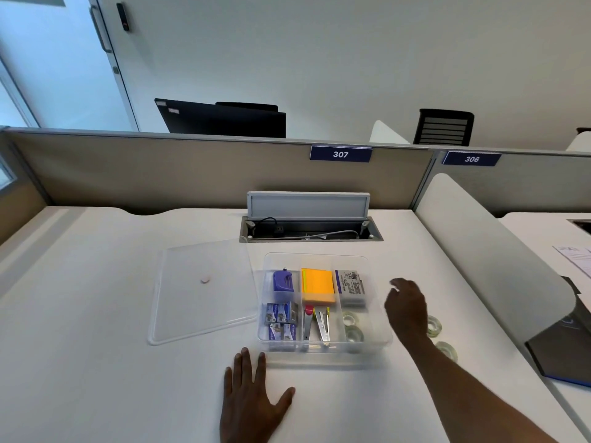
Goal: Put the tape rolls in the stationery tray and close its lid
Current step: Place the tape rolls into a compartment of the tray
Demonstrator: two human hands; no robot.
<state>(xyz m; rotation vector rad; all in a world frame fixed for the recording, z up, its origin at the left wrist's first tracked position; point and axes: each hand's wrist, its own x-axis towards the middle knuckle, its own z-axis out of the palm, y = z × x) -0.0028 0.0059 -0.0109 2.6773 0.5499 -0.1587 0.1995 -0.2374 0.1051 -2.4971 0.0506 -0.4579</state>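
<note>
1. The tray (379, 338) sits open mid-desk. Two rolls are already in its near-right compartment: one roll (350, 318) and another (354, 334) just in front of it.
2. Two more wait on the desk (96, 346) right of the tray: a far roll (435, 326), partly hidden behind my right wrist, and a near roll (447, 349) just beside my forearm.
3. I judge the rolls light, stiff and a little slick: clear tape on hard cores. Lying flat, each looks best pinched across the outer rim, or with one finger hooked through the core. I'd expect no crush risk, though a loose pinch could let one skid.
4. My right hand (407, 310) hovers over the tray's right edge, fingers loosely curled and a little spread, holding nothing. It is blurred, so I cannot tell whether it touches the wall.
5. My left hand (252, 398) lies flat on the desk, fingers splayed, tips just beside the tray's near-left corner, gripping nothing.
6. The lid (204, 289) lies flat left of the tray, apart from it. It looks thin, clear and somewhat flexy; I'd take it by two opposite edges and seat it squarely.
</note>
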